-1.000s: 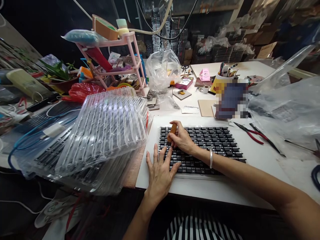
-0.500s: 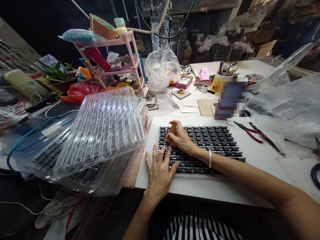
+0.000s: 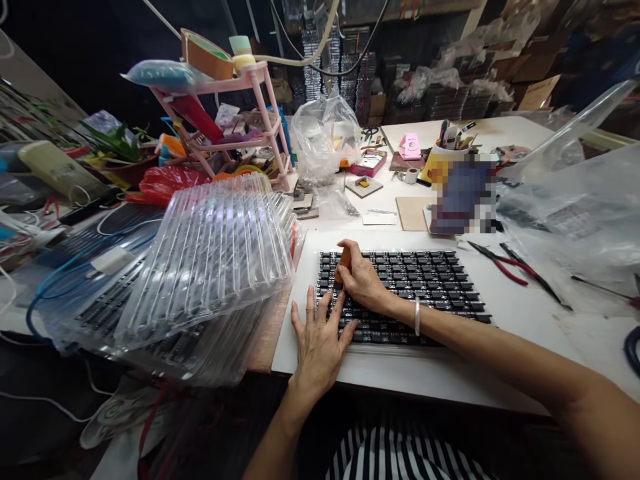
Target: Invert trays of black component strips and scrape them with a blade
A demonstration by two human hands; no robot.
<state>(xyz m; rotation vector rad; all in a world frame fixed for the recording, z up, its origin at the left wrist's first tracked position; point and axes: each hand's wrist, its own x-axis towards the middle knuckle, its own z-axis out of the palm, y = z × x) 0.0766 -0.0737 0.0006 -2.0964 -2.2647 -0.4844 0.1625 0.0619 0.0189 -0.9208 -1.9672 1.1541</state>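
A clear tray (image 3: 385,351) lies on the white worktop, filled with rows of small black parts (image 3: 420,275) that have metal pins and white markings. In my right hand (image 3: 364,279) is a short brown stick (image 3: 343,265), upright and gripped between thumb and fingers. Its dark lower end meets the parts in the tray's left section; the exact contact is hidden by my fingers. My left hand (image 3: 320,340) lies spread over the tray's lower left corner. Its index fingertip is close to the stick's lower end.
Stacked clear plastic trays (image 3: 215,253) stand on the left, below a pink rack (image 3: 273,123). Red-handled pliers (image 3: 500,263) lie right of the work, near large plastic bags (image 3: 585,207). Behind are a cardboard piece (image 3: 413,213) and a yellow pen cup (image 3: 443,163).
The brown stick stands a little more upright, and my right hand has shifted very slightly. My left hand keeps its spread pose. The whole view has moved slightly.
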